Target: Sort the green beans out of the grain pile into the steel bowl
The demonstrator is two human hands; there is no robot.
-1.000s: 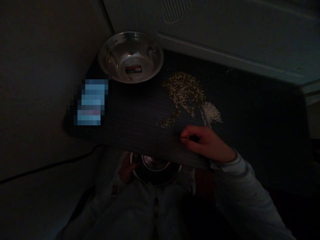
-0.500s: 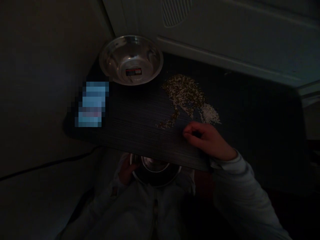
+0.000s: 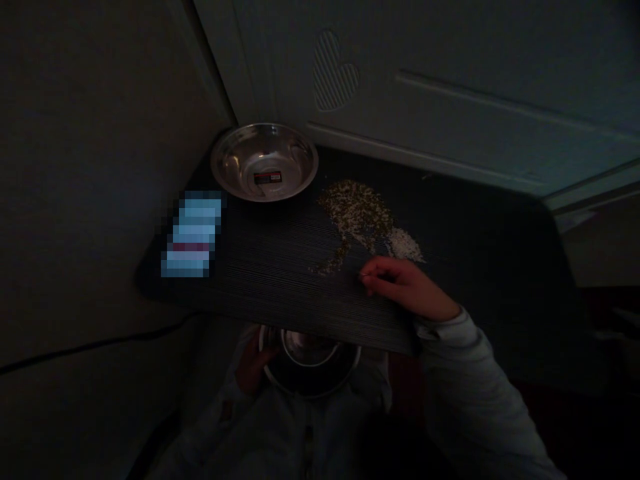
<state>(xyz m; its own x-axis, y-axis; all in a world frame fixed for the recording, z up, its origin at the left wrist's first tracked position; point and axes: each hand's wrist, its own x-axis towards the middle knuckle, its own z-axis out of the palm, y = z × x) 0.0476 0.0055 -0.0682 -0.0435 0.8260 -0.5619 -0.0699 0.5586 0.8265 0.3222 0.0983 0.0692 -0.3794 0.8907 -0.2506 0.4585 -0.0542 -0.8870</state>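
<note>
Low light; colours uncertain. On the dark table (image 3: 270, 263), a heap of mixed grains (image 3: 356, 207), olive-green and pale, lies ahead of your right hand (image 3: 407, 287), slightly to its left. A smaller heap of pale grains (image 3: 405, 245) adjoins its near right side and lies just beyond your knuckles. A thin trail of grains (image 3: 336, 259) runs from the mixed heap toward the near edge, just left of your fingertips, apart from them.

Your right hand is over the table with thumb and forefinger drawn together in a pinch; a faint glint shows at the tips, but you cannot tell from this view whether anything is held.

Your left hand (image 3: 251, 363) is below the near table edge, well apart from the grains, grasping the left rim of a round bowl (image 3: 313, 388) at your lap. The table edge hides part of that bowl.

A shiny metal basin (image 3: 297, 160), label on its inner bottom, stands at the far left corner; a lit, pixelated screen (image 3: 195, 233) lies nearer, at the left edge.
</note>
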